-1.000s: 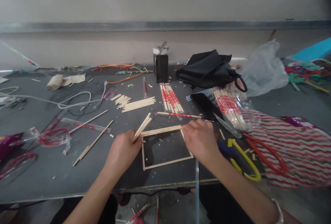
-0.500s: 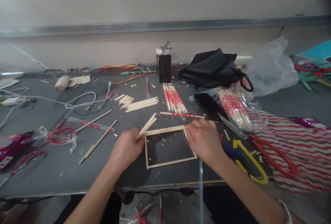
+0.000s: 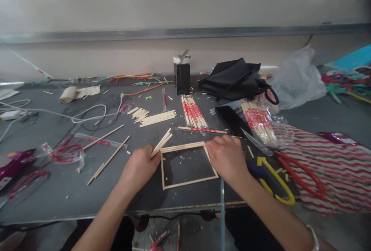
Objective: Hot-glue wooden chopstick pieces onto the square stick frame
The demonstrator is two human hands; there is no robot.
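Note:
My left hand point(image 3: 139, 170) is closed around a few short wooden sticks point(image 3: 164, 140), which poke up past the thumb. Its fingertips also rest by the upper left corner of a rectangular stick frame point(image 3: 189, 182) lying on the table. On the opposite side, my right hand point(image 3: 227, 159) pinches the frame near its upper right corner; the fingertips are partly hidden. Doubled sticks form the frame's top side. From below my right hand, a translucent bluish strip point(image 3: 222, 204) hangs over the table edge.
Cut sticks point(image 3: 159, 118), wrapped chopsticks point(image 3: 193, 111) and a phone point(image 3: 230, 119) lie beyond the frame. Yellow-handled point(image 3: 278, 183) and red-handled scissors point(image 3: 304, 173) lie right, near striped cloth point(image 3: 336, 177). A black bag point(image 3: 234, 79) and bottle point(image 3: 182, 58) stand behind; purple glue gun point(image 3: 14, 166) left.
The whole view has shifted slightly, so everything sits a little lower and further left. Both hands keep their places at the frame, and the sticks stay in my left hand.

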